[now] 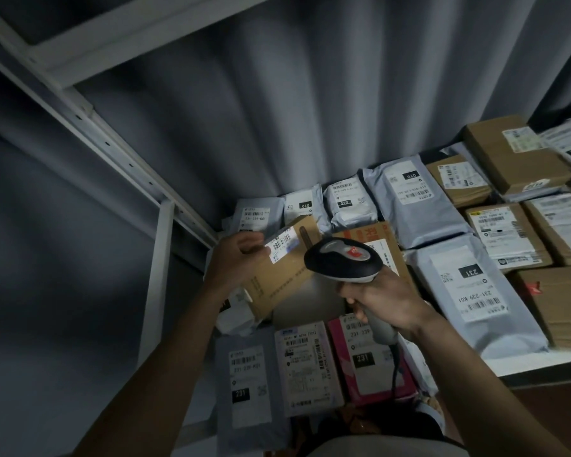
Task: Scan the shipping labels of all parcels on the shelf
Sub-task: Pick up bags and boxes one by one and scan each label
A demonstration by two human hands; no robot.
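**Cardboard, Plastic Film and Painted Metal**

We are seeing a matt brown cardboard box (279,272) wearing a smooth white paper label (282,243). The scanner (342,260) is showing glossy black plastic with a grey handle. Grey poly mailers (416,206) are gleaming softly, slightly wrinkled. The shelf frame (112,150) is looking like white-painted metal.

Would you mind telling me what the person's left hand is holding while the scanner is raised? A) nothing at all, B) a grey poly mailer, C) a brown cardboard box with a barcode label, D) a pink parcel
C: the left hand grips a tilted brown cardboard box whose barcode label faces the scanner, which the right hand holds by its handle.
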